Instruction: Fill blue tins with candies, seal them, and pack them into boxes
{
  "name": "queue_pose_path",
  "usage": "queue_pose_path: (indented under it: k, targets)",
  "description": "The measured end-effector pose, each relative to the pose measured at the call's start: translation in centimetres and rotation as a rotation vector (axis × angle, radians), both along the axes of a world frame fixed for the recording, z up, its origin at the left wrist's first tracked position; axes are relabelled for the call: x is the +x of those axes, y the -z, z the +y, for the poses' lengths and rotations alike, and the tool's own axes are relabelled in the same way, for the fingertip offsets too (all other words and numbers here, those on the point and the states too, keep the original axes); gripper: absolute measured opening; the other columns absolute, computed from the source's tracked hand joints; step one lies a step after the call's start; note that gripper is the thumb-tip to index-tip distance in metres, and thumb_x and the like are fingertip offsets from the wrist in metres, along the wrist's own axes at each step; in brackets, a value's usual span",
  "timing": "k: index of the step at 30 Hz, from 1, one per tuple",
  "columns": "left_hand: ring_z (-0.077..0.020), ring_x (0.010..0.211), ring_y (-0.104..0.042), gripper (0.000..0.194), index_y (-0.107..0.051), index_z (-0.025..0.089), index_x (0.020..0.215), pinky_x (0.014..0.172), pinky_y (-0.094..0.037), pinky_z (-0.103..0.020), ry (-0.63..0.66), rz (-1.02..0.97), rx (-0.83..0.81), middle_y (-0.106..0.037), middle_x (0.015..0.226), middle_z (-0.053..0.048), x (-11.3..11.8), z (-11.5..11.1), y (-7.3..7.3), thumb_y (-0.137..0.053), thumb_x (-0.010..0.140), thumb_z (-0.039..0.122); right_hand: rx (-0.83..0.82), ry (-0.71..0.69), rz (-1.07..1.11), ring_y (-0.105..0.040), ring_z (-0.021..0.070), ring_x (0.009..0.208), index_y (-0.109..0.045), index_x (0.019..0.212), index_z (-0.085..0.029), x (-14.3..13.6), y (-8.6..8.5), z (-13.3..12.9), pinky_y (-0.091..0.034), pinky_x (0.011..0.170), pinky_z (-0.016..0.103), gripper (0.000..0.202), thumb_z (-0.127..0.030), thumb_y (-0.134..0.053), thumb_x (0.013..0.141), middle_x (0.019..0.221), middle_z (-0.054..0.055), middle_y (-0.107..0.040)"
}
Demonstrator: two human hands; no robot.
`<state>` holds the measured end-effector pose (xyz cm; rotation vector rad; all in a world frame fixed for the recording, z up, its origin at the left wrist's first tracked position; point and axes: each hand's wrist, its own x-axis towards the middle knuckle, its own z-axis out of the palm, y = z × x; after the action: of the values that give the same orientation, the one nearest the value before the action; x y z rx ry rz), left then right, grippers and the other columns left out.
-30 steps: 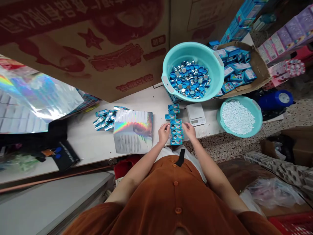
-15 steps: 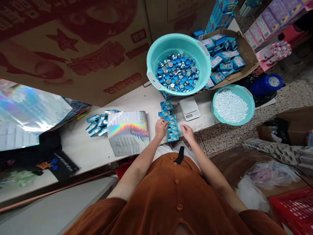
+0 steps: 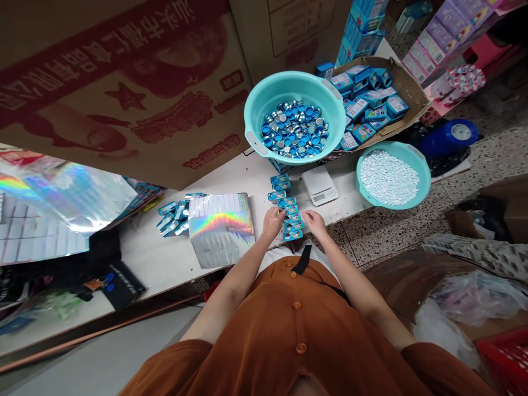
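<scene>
Several small blue boxes [image 3: 292, 226] form a column at the table's front edge, some with a round opening on top. My left hand [image 3: 274, 221] is at the column's left side, its fingers closed at one box; what they pinch is too small to make out. My right hand [image 3: 314, 222] is at the right side of the column, fingertips drawn together beside a box, their contents unclear. Behind stands a teal basin [image 3: 252, 135] of blue and silver round caps. A smaller teal basin [image 3: 424, 190] with white pieces is to the right.
A white scale [image 3: 319, 184] lies right of the boxes. Left of my hands is a stack of shiny sheets [image 3: 223, 231], with more blue boxes [image 3: 173, 218] beyond it. A large carton [image 3: 173, 110] stands behind, and an open carton [image 3: 412, 118] holds blue boxes.
The view has shifted slightly. My left hand has moved a little down the column, towards me. My right hand has come slightly closer to the boxes.
</scene>
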<state>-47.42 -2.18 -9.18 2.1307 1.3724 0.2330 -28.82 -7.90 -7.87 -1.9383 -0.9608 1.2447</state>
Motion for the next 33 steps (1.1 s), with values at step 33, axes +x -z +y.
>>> queue_pose_path:
  k: [33]
  targets:
    - [-0.0116, 0.064, -0.064, 0.052, -0.067, 0.012, 0.111, 0.062, -0.051, -0.023, -1.026, -0.572, -0.963, -0.071, 0.075, -0.004, 0.9, 1.6, 0.7, -0.081, 0.065, 0.032, -0.375, -0.246, -0.008, -0.069, 0.0263, 0.088, -0.069, 0.086, -0.017, -2.0, 3.1, 7.5, -0.053, 0.078, 0.033, 0.037, -0.044, -0.078, 0.062, 0.093, 0.008, -0.073]
